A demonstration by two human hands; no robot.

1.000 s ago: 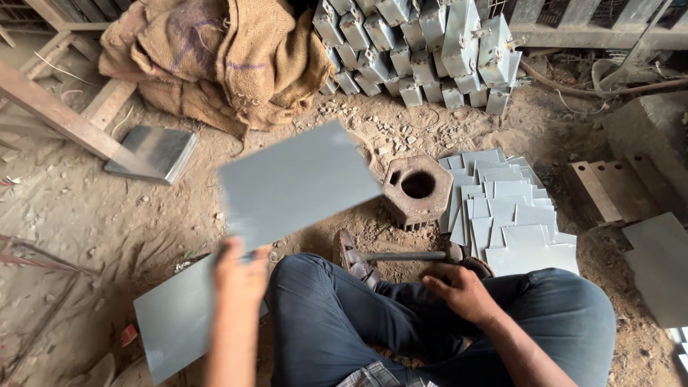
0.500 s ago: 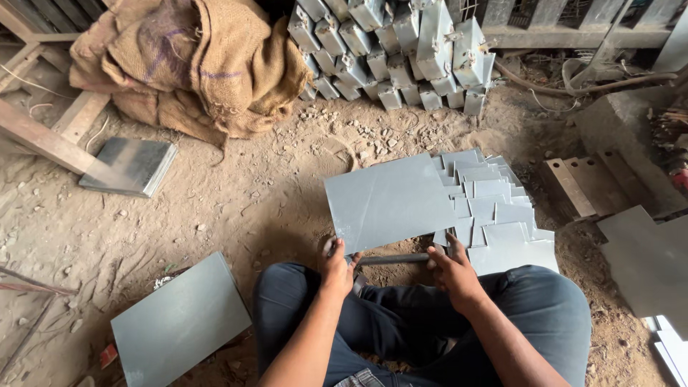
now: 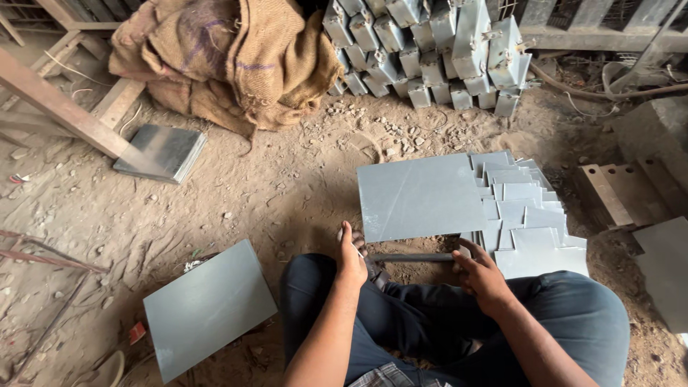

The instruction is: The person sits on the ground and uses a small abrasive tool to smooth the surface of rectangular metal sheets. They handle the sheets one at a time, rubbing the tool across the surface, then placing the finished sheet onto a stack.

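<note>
I sit on a dirt floor with my legs in dark trousers (image 3: 573, 315). A flat grey metal sheet (image 3: 419, 195) lies level in front of my knees and hides whatever is under it. My left hand (image 3: 351, 256) grips the sheet at its near left corner, thumb up. Just under the sheet's near edge runs a dark metal rod (image 3: 412, 257). My right hand (image 3: 481, 276) is closed on the rod's right end.
A pile of small cut grey pieces (image 3: 530, 218) lies right of the sheet. Another large grey sheet (image 3: 208, 308) rests on the ground at my left. Burlap sacks (image 3: 236, 57), stacked metal boxes (image 3: 430, 50), a wooden beam (image 3: 64, 107) and a sheet stack (image 3: 161, 150) stand farther off.
My left hand carried the grey sheet from my left side across to the front and set it down level over the square block with a hole. The right hand kept hold of the rod.
</note>
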